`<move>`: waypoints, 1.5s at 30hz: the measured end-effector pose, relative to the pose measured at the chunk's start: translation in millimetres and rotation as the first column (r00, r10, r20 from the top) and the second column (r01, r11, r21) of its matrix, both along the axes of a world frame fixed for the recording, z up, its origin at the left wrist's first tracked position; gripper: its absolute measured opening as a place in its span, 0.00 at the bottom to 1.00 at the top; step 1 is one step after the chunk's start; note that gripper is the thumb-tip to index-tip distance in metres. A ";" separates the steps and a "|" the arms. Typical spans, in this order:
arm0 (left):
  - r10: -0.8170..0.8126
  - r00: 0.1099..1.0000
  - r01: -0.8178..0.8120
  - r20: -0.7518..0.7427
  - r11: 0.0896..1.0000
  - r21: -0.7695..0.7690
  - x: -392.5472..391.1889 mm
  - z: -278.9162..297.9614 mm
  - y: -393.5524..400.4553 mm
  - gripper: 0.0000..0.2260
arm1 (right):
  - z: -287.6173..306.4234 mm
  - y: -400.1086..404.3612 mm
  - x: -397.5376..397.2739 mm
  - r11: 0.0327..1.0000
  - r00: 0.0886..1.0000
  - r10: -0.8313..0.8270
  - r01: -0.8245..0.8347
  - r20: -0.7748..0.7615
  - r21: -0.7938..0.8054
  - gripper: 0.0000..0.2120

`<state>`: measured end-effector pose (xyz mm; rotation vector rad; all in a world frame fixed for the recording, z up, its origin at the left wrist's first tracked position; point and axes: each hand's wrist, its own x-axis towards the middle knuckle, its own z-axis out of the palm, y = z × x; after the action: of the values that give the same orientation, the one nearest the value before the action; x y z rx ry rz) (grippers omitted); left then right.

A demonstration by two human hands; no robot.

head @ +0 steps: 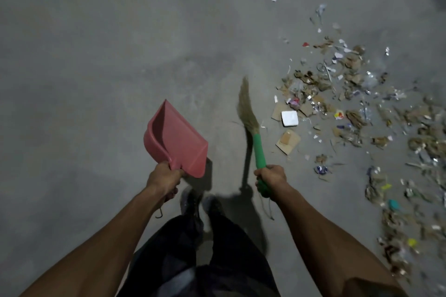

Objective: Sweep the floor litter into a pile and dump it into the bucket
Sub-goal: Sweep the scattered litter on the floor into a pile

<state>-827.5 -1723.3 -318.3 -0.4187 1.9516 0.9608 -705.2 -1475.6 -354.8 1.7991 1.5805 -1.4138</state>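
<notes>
Here, in the head view, the sweeping step is only being begun, judging by how things lie. A pink dustpan [176,140] is being gripped by its handle in the left hand [164,179], held off the floor with its mouth pointing toward 11 o'clock. A grass broom [251,125] is being gripped by its green handle in the right hand [271,176], its bristles blurred and reaching toward 12 o'clock. The litter [357,108] is being left loose, scattered from 1 o'clock down to 4 o'clock: cardboard scraps, foil, wrappers and a white foam block [289,118]. No pile is formed; no bucket is being shown. Next, the broom would need carrying beyond the scatter and drawing inward. The floor [96,55] is bare grey concrete, dimly lit, with shoes [200,202] and shadows being seen at 6 o'clock.
</notes>
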 end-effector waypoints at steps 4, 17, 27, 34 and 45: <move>-0.054 0.998 0.054 0.023 0.998 0.020 -8.6 -7.9 7.3 0.04 | -41.6 53.9 18.2 0.991 0.991 -0.135 0.135 0.017 0.010 0.12; -0.189 0.980 0.185 0.064 0.981 0.058 -13.9 -0.9 83.3 0.05 | 39.4 2.7 22.3 0.999 0.990 0.011 -0.004 -0.144 0.054 0.17; -0.251 0.967 0.252 0.045 0.968 -0.008 61.8 -8.1 200.3 0.05 | -16.5 115.3 111.1 0.901 0.896 -0.420 0.394 -0.144 -0.180 0.08; -0.160 0.986 0.163 0.038 0.983 -0.081 150.6 -11.3 305.0 0.03 | -44.9 275.0 210.7 0.803 0.782 -0.596 0.576 -0.184 -0.155 0.03; -0.171 0.985 0.171 0.007 0.984 -0.051 215.6 0.7 411.2 0.02 | -27.8 422.8 295.4 0.603 0.588 -0.764 0.797 -0.264 0.031 0.10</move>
<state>-611.9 -1312.0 -317.6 -0.2749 1.9780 0.8015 -409.8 -1052.8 -382.5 2.7145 0.9673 -1.9574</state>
